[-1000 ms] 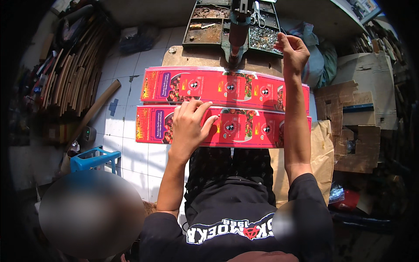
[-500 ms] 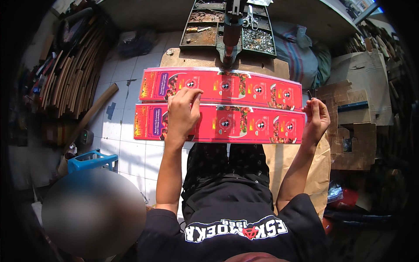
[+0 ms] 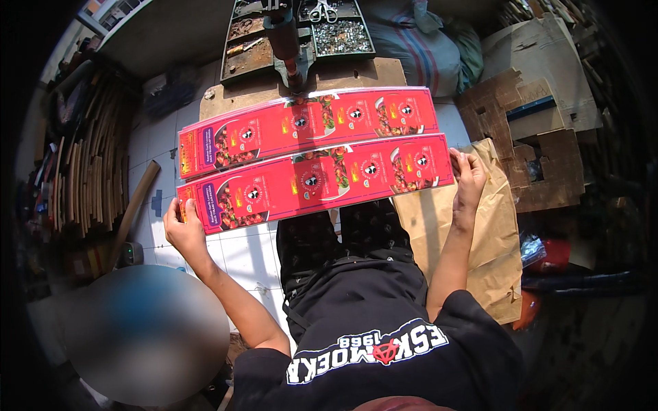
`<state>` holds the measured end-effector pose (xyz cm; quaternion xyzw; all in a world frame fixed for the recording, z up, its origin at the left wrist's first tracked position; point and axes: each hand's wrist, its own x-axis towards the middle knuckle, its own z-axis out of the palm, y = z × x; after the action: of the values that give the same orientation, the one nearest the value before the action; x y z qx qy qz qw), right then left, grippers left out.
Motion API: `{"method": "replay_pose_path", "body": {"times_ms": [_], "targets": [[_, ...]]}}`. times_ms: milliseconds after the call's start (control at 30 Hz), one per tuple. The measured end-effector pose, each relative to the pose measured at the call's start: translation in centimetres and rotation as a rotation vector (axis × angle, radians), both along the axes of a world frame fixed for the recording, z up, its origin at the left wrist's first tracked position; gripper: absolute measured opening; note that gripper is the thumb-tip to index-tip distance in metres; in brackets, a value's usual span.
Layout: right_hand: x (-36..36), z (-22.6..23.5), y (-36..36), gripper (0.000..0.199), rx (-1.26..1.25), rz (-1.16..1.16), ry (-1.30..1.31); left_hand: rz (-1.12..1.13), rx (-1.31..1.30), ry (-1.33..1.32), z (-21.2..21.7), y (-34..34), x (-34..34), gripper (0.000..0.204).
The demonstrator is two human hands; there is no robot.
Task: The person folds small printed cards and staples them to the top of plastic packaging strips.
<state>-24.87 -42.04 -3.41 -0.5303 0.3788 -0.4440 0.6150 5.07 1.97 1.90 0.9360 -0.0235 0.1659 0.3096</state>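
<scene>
Two long red printed card strips with food pictures lie one behind the other across the work board. My left hand (image 3: 184, 225) grips the left end of the near strip (image 3: 277, 192), thumb on top and fingers at its edge. At the opposite end, my right hand (image 3: 469, 175) pinches the strip's right corner. The near strip is slightly tilted, its right end farther from me. Behind it, the far strip (image 3: 269, 130) looks like a stack of several and has no hand on it. Above its back edge stands a dark upright machine head (image 3: 284, 51).
A partitioned tray (image 3: 343, 40) with small metal pieces and scissors (image 3: 323, 11) stands behind the machine. Brown paper (image 3: 439, 226) hangs at my right, near cut cardboard (image 3: 548, 164). Stacked cardboard (image 3: 96, 164) fills the left side. A woven sack (image 3: 418, 61) sits at the back right.
My left hand has moved left from above the strips to the near strip's left end. My right hand has come onto its right corner. The near strip has tilted, and the view has shifted.
</scene>
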Motion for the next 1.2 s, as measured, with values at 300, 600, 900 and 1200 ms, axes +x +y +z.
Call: {"method": "replay_pose_path", "body": {"times_ms": [300,600,900,1200], "targets": [[1.8,1.8,3.0,0.010,-0.325,-0.092,0.165,0.002,-0.030,0.065,0.6,0.1,0.2,0.038],[4.0,1.8,4.6,0.012,0.218,0.187,-0.324,0.002,0.010,0.070,-0.2,0.4,0.7,0.038],[1.2,-0.5,1.3,0.013,-0.166,0.074,0.243,0.000,-0.065,0.103,0.3,0.7,0.6,0.039],[0.9,1.4,1.6,0.012,-0.151,0.010,0.147,-0.012,-0.184,0.068,2.2,0.5,0.5,0.036]]}}
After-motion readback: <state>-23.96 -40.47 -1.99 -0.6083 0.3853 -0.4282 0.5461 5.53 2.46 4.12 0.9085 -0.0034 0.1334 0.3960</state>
